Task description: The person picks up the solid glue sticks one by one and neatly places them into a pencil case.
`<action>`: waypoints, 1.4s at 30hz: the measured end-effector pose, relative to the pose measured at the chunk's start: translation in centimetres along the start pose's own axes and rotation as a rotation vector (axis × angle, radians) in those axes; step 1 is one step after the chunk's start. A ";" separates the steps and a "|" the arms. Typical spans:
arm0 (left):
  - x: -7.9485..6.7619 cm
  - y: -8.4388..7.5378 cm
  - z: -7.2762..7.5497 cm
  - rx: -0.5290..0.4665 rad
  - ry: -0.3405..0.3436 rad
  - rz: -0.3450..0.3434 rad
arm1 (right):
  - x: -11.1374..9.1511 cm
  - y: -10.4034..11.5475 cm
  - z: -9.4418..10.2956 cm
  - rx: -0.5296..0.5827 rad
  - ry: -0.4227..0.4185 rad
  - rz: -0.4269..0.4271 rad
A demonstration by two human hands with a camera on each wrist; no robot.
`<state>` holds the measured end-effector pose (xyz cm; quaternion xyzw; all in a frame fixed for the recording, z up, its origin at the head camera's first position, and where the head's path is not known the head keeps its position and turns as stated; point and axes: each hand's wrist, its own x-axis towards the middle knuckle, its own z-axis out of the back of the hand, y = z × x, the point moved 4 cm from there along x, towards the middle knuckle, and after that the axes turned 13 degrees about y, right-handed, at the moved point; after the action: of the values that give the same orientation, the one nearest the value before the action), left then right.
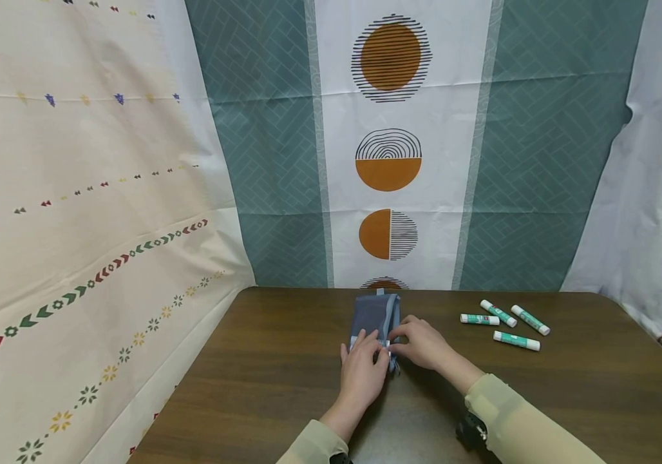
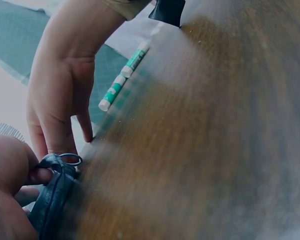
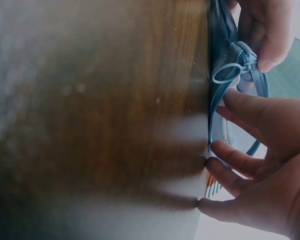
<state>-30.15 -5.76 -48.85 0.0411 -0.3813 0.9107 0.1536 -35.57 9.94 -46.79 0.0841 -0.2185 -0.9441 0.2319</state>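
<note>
Currently the zippered pouch (image 1: 369, 313) lies on the wooden table (image 1: 273, 361), long axis running away from the person, ringed zip pull (image 3: 245, 64) at the near end. Left hand (image 1: 361, 372), back up, grips that near end; right hand (image 1: 424, 345) angled from the right, fingertips at the zip edge, can't tell if pinching. Slate-blue cloth, paler trim; four green-and-white tubes (image 1: 516, 341) off right.

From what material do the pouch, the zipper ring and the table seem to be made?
Pouch: probably cloth with a matt surface; its edges bend softly and carry lighter trim.
Zipper ring: perhaps metal, maybe coated; it looks thin, smooth and round-edged, but plastic is possible.
Table: wood or wood-look laminate, with brown grain streaks and a slight sheen.
</note>
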 end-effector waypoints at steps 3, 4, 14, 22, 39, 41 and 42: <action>0.0 0.0 0.0 0.005 -0.005 -0.009 | 0.0 -0.1 0.0 0.000 0.002 -0.002; 0.0 -0.1 0.0 0.006 -0.006 -0.011 | 0.0 -0.1 0.0 0.002 0.004 -0.003; -0.1 0.0 -0.2 0.010 -0.006 -0.001 | -0.2 -0.4 -0.1 0.031 0.034 0.026; -0.1 -0.2 -0.1 0.015 -0.014 -0.014 | -0.8 -1.3 0.1 0.101 0.074 0.077; 0.2 0.0 -0.1 0.017 -0.016 -0.005 | -3.1 -2.0 1.6 0.088 0.024 0.052; 0.2 0.0 -0.1 0.017 -0.028 -0.019 | -3.4 -2.2 1.8 0.084 0.011 0.050; 0.1 -0.1 -0.1 0.016 -0.030 -0.021 | -3.6 -2.2 1.8 0.089 0.007 0.046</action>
<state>-30.25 -5.62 -48.84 0.0601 -0.3760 0.9112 0.1569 -33.79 14.12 -45.94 0.0926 -0.2612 -0.9276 0.2503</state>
